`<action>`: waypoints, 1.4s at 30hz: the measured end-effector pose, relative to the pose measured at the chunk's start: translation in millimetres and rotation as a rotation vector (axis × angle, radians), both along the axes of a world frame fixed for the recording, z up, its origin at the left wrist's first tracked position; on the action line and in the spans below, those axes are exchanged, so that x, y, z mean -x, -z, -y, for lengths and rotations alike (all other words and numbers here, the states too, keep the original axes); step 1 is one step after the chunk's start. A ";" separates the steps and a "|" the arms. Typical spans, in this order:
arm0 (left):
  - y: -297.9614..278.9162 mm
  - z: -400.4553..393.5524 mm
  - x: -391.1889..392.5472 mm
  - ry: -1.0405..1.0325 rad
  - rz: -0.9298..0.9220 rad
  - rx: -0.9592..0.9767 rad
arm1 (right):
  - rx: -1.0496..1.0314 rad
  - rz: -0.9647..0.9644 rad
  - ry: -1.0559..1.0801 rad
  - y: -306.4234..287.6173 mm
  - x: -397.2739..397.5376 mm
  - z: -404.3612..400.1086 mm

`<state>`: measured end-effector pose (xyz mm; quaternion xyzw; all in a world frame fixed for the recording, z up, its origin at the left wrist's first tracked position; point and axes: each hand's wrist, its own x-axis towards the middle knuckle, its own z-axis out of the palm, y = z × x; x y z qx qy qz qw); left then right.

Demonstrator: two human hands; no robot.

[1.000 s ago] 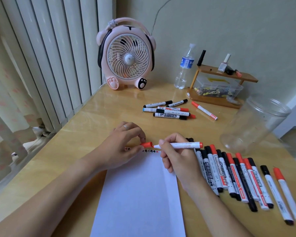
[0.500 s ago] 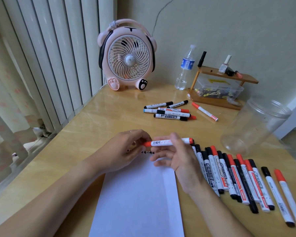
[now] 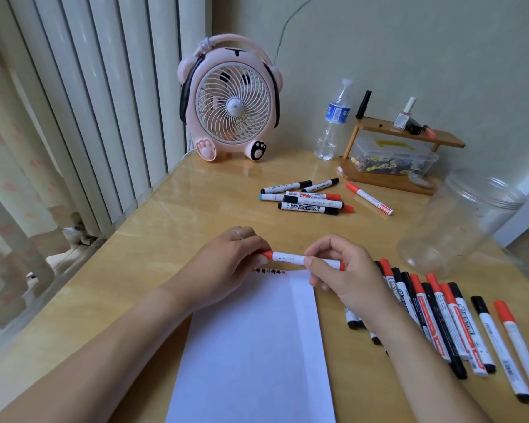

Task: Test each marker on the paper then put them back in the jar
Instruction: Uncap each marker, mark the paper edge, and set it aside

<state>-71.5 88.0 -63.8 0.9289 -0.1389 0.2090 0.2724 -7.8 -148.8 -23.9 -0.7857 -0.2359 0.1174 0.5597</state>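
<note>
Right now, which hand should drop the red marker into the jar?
Probably the right hand. It grips the red marker by the barrel, and the jar stands on its side. The left hand only pinches the cap end.

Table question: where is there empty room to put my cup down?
Bare table lies left of the paper, and between the fan and the hands. It is crowded right of the paper, where a marker row lies, and by the far marker pile, the shelf and the jar.
</note>
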 end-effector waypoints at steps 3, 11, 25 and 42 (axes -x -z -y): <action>1.1 4.1 -0.6 0.002 -0.023 -0.009 | 0.107 0.197 -0.016 3.9 4.9 -3.6; 0.1 6.9 0.3 0.012 -0.031 -0.002 | 0.147 0.224 0.023 9.7 6.6 -5.4; -7.6 8.3 4.2 0.017 0.101 -0.065 | 0.134 0.057 -0.025 9.0 9.8 -6.8; -7.7 32.1 6.0 -0.006 0.071 -0.104 | 0.410 -0.029 -0.163 -22.7 2.1 16.4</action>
